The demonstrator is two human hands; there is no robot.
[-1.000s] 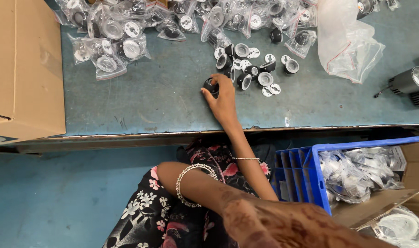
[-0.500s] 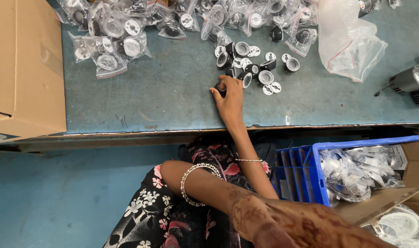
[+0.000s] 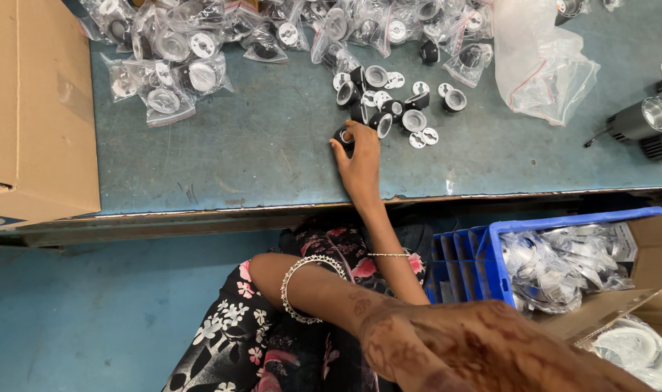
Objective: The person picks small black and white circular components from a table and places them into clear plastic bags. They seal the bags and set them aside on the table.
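While your left hand (image 3: 267, 270) lies down in your lap, its fingers tucked where I cannot tell whether they are curled or loose, your right hand (image 3: 361, 163) is stretched out over the worktable (image 3: 273, 167). Its thumb and forefinger are pinched lightly on a small black lens holder (image 3: 343, 136), which sits on the table surface just on the near side of the loose pile of parts (image 3: 392, 109).

The grip looks shallow, fingertips only. If it slips, the round piece could roll toward the table's front edge and fall near the blue crate (image 3: 563, 218). Your other fingers are right beside the loose pile, so a quick drag back could scatter the small white discs. Beyond them, the bagged parts (image 3: 171, 65) are crowded and could easily snag.
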